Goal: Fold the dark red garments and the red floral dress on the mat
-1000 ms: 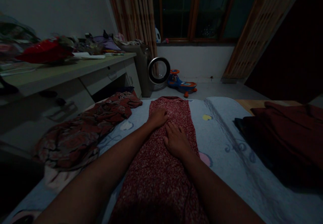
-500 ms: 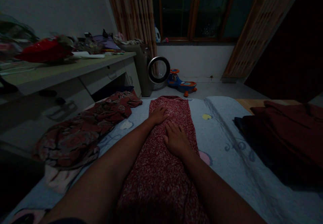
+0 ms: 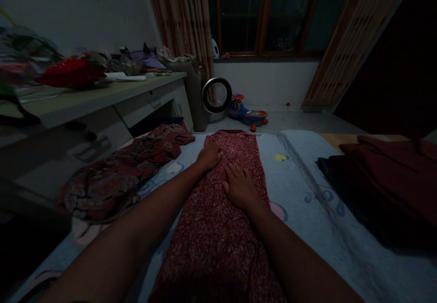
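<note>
A long garment of red cloth flecked with white (image 3: 218, 221) lies folded in a narrow strip, running away from me over the bed. On its left edge, near the far end, rests my left hand (image 3: 209, 156); its fingers are bent a little and partly hidden, and I see no cloth pinched in them. My right hand (image 3: 240, 185) lies flat on the middle of the cloth, palm down, its fingers stretched out. Under the garment spreads a light blue bed cover (image 3: 293, 194) with printed figures.
A crumpled patterned cloth (image 3: 112, 184) lies along the left side, beside a cluttered desk (image 3: 146, 89). Dark folded clothes (image 3: 385, 184) are stacked at the right. Beyond the bed stand a washing machine with its round door (image 3: 205, 94) swung out and a blue ride-on toy (image 3: 244, 113).
My left hand has slid left to the garment's edge, and its fingers look more bent than before. My right hand stays nearly in place. The view has shifted slightly.
</note>
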Tool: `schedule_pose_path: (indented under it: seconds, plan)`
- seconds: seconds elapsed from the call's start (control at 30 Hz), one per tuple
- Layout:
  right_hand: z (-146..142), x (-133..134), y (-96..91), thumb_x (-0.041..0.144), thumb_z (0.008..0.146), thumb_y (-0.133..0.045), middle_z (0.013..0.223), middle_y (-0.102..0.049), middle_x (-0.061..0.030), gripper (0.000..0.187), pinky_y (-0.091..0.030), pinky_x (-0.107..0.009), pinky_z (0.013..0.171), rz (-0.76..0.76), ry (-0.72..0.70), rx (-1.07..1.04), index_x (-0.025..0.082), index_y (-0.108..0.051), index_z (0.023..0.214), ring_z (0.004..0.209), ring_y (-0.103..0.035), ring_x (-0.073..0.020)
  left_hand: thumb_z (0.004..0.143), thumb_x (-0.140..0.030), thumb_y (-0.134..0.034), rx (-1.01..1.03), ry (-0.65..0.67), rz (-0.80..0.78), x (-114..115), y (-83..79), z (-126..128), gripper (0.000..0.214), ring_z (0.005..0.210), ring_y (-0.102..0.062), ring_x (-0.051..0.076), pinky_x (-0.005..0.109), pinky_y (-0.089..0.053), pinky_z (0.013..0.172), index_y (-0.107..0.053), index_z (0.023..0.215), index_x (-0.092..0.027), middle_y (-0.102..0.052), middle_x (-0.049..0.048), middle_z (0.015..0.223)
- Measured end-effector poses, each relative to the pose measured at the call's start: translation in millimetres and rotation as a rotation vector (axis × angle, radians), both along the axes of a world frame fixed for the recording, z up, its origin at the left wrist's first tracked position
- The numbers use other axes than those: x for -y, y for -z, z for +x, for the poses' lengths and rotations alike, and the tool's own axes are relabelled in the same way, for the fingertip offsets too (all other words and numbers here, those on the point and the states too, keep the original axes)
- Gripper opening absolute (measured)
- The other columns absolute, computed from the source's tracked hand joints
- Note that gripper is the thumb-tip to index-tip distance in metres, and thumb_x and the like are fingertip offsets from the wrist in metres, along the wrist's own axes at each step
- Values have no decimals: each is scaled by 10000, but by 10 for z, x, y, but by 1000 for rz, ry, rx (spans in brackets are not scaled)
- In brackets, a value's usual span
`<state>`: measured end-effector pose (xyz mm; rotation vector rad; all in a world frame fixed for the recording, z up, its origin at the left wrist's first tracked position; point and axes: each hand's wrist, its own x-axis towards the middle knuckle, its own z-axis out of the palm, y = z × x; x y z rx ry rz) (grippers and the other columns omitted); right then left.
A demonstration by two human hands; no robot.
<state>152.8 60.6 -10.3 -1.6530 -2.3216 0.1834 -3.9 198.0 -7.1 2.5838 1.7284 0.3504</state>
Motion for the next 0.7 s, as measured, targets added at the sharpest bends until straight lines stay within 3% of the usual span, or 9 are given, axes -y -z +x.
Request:
schedule_pose_path:
  seconds: [0.1,0.2,0.47,0.57,0.7]
  plan:
    - [3,-1,-1,398,982,-394,1589,-339,-112,575,-157,-458,1195,-4,1,1,129,-410,1491,1473,-264,-252,973,-404,-425,-21,65,-43,-44,87,-34,404,1326,-483,246,394,-378,1095,-525,1300,-190,-535,110,1429]
    - [5,0,-3,398,984,-385,1592,-333,-111,580,-165,-471,1193,-2,-3,-5,126,-401,1496,1470,-269,-257,979,-405,-404,-27,33,-30,-168,123,-11,446,1379,-430,259,419,-339,1127,-484,1349,-169,-477,133,1486]
    - [-6,-2,1,409,986,-383,1594,-329,-101,593,-147,-467,1202,-22,11,-6,136,-378,1512,1475,-259,-253,985,-404,-392,-61,15,-90,-459,55,65,463,1426,-371,273,473,-258,1166,-465,1372,-161,-446,153,1515]
    - [-3,-1,2,410,986,-381,1591,-334,-106,592,-154,-464,1201,-4,6,-5,126,-389,1506,1470,-270,-256,1000,-410,-355,-33,-20,-100,-368,-4,45,505,1466,-306,269,472,-265,1163,-398,1438,-162,-352,151,1578]
    - [1,0,-9,400,983,-387,1591,-332,-108,586,-164,-475,1196,-13,0,-2,127,-395,1502,1471,-271,-257,1013,-370,-305,16,-60,-49,-7,-32,-39,513,1489,-256,267,496,-257,1165,-351,1475,-153,-304,159,1601]
